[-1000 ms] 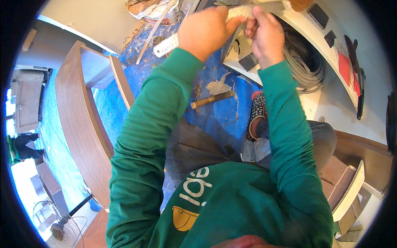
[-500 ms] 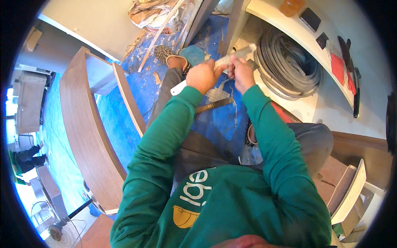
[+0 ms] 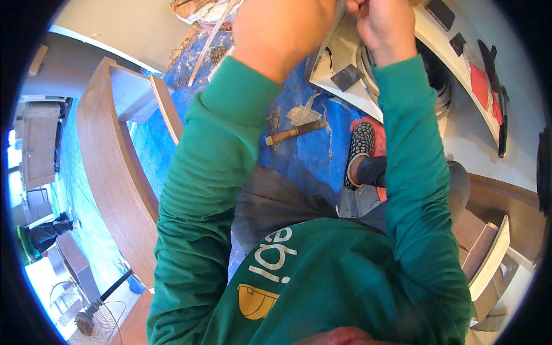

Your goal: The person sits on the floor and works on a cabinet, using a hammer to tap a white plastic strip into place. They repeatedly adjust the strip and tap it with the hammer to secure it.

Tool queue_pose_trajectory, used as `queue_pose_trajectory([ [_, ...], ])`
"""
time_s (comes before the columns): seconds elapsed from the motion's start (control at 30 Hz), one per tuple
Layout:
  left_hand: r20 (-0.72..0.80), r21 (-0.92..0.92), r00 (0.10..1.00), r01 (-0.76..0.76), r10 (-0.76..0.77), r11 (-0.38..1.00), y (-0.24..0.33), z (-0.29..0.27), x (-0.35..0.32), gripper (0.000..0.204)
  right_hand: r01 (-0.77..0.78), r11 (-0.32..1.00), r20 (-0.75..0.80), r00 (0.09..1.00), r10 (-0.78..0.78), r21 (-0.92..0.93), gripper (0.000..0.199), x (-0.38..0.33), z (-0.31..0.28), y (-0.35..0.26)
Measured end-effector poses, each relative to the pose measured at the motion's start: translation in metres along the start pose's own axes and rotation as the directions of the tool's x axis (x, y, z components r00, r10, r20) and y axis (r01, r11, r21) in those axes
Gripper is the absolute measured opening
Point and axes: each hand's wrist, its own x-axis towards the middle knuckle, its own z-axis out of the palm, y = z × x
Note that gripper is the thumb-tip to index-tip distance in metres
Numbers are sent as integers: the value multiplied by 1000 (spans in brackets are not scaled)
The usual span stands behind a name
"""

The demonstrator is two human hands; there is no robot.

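My left hand [image 3: 282,34] is raised at the top edge, its fingers mostly cut off or turned away. Beside its wrist shows a thin sliver of a white strip [image 3: 215,71]. My right hand [image 3: 386,27] is close to its right, fingers curled in at the picture's edge. What the two hands hold lies above the view and cannot be made out. Below them, on blue floor sheeting [image 3: 299,158], lies a flat-bladed tool with a wooden handle [image 3: 283,136], apart from both hands. A crumpled pale scrap [image 3: 303,115] rests just beyond it.
A curved wooden cabinet piece [image 3: 109,155] stands at left. To the right is a curved white shelf [image 3: 460,69] with dark tools [image 3: 489,63] and a red piece [image 3: 478,86]. A dark square plate [image 3: 347,77] lies near a partly hidden coil [image 3: 443,95]. A fan [image 3: 86,323] stands lower left.
Both hands have risen toward the top edge and come nearer the camera. The pale long piece they held is now almost wholly out of view. My patterned right shoe shows more.
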Motion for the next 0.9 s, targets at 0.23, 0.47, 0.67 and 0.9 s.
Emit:
queue_pose_trajectory([
  [0.23,275,18,946,172,-171,985,-44,103,-96,43,-335,942,-136,933,333,5,29,-54,-73,136],
  [0.47,496,33,834,260,-242,965,-77,158,-153,46,-593,799,-206,798,567,-97,32,-84,-112,193],
  [0.67,96,-89,995,-24,32,996,-57,82,-77,52,-14,956,14,1000,19,-292,33,-57,-46,70],
  [0.9,-58,-13,973,-225,224,974,-43,14,11,46,91,975,14,996,-90,-201,28,-16,1,8],
])
